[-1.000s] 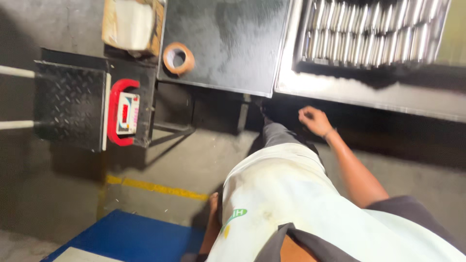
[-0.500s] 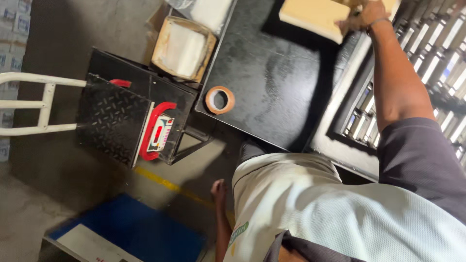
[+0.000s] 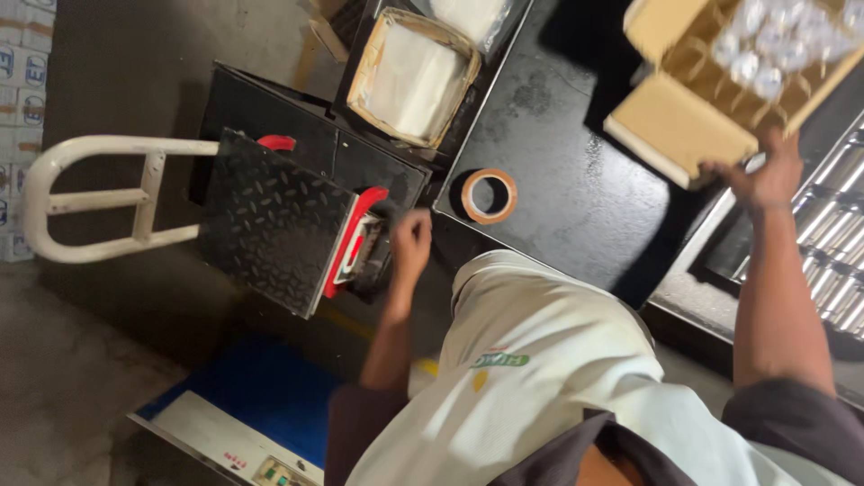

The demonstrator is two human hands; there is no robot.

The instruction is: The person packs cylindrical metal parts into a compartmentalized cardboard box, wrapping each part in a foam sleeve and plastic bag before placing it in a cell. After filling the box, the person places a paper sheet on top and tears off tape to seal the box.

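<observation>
Grey concrete floor [image 3: 81, 378] lay nearest, with a blue-and-white machine [image 3: 236, 416] at the person's feet. Further off, the left hand [image 3: 410, 241] was curled at the red-framed display [image 3: 358, 245] of a black tread-plate platform scale [image 3: 274, 232]; whether it gripped anything could not be told. Farthest right, over the black counter [image 3: 576, 180], the right hand [image 3: 767, 175] gripped an open cardboard box of clear glass pieces [image 3: 720, 76] from below. Keeping that box level mattered, since one hand carried it.

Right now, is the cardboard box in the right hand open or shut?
Open. The cardboard box has its flaps spread, with cardboard dividers and clear rounded items showing inside, while the right hand grips its lower edge.
</observation>
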